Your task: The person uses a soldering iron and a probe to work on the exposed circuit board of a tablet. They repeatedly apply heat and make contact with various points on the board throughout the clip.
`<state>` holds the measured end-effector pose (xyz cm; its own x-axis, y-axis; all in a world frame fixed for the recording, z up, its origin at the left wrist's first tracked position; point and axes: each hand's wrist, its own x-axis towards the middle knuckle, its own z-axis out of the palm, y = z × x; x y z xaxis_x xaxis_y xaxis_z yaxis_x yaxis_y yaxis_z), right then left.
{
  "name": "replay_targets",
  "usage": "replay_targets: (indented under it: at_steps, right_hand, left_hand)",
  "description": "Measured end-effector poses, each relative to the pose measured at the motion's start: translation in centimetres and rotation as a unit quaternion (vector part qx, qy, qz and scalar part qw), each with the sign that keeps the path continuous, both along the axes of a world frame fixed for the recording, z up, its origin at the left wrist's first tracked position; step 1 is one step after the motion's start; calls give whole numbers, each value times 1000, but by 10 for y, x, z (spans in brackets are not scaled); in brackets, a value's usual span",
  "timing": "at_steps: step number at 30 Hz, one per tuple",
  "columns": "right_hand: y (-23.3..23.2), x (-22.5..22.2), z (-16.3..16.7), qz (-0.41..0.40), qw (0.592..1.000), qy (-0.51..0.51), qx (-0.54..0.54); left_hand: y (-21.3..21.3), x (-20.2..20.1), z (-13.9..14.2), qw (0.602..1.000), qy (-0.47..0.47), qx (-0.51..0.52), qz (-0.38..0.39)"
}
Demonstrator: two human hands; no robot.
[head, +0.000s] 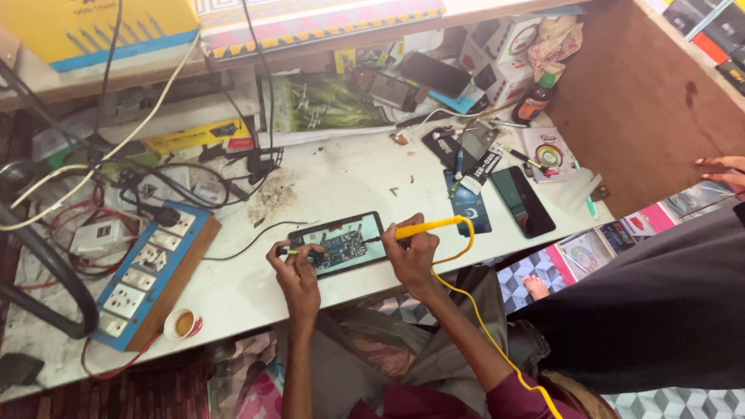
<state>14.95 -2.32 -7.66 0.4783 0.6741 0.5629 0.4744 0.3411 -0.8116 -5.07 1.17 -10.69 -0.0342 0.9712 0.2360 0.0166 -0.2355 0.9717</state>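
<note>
Head view looks down on a messy white workbench (326, 174). An opened phone (339, 244) lies flat near the front edge of the bench, with its blue and green insides showing. Everything else sits around this phone.

The left hand (293, 262) rests on the left end of the phone. Its fingers pinch a small thin tool with a green bit (290, 251), and the tip touches the phone.

The right hand (411, 252) is at the right end of the phone. It is closed tight around a yellow soldering iron (425, 227), held like a pen. The tip points left at the phone's insides. A yellow cord (497, 341) runs from the iron, loops round the hand and goes down past the person's arm.

Left of the phone lies a blue and wood switch board (151, 279) with white sockets. A small round tin (184, 323) sits just by the board's near end. Right of the phone lies a dark phone (521, 201), face up. Far behind the open phone, to the right, stands a small brown bottle (535, 99). Far to the right of the phone, another person's hand (722, 171) shows at the edge.
</note>
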Motion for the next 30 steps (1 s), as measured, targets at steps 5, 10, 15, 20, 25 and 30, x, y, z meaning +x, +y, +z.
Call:
replay_targets:
  at_steps: [5, 10, 15, 20, 25, 30]
  right_hand:
    - [1, 2, 2, -6, 1000, -2, -18]
    - [2, -1, 3, -24, 999, -26, -13]
    - [6, -3, 4, -40, 997, -56, -17]
    - [10, -5, 9, -38, 997, -54, -34]
    - [14, -5, 11, -27, 996, -69, -51]
    - [17, -1, 13, -24, 995, -54, -76]
  left_hand:
    - [1, 0, -1, 999, 30, 11, 8]
    - [3, 1, -2, 999, 23, 23, 10]
    - [1, 1, 0, 1000, 26, 15, 2]
    - [1, 1, 0, 1000, 19, 3, -1]
    - [3, 0, -5, 1000, 20, 14, 8]
    - [3, -1, -6, 999, 25, 26, 9]
